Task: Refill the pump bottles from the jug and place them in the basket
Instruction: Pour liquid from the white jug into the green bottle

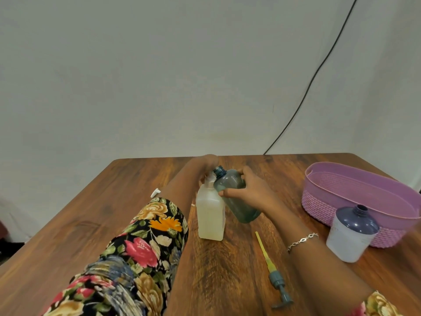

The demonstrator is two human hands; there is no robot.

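Head cam view, so you're looking down both arms. The right hand (248,192) is wrapped around the middle of a see-through teal bottle (243,210), thumb on the near side and fingers over the far side. That bottle has no pump on it and leans hard to the left. Its open neck sits right at the top of a milky white square bottle (209,217) and its base is just about on the worktop (114,213).

The left hand (206,166) reaches in over the top of the white bottle. It's blurry and partly behind the teal neck, so honestly I can't tell if it's gripping anything or just resting there. The white bottle stands upright near the middle of the worktop and looks full of pale, cloudy liquid.

Going outward: a teal pump head with a yellow dip tube (276,281) lies flat on the wood between the two forearms, closer to the right one. A small white nozzle piece (156,193) pokes out past the left forearm, just above the floral sleeve (141,247). There's a thin silver bracelet (303,240) on the right wrist.

Off to the right is a lilac woven-look basket (323,206), an oval one, sitting near the worktop's far right corner. Right in front of it stands a white bottle with a dark purple shoulder (348,240), open neck, upright. Can't say if it actually touches the basket. Behind everything is a plain grey wall (159,76) with a black cable (319,71) running down it.
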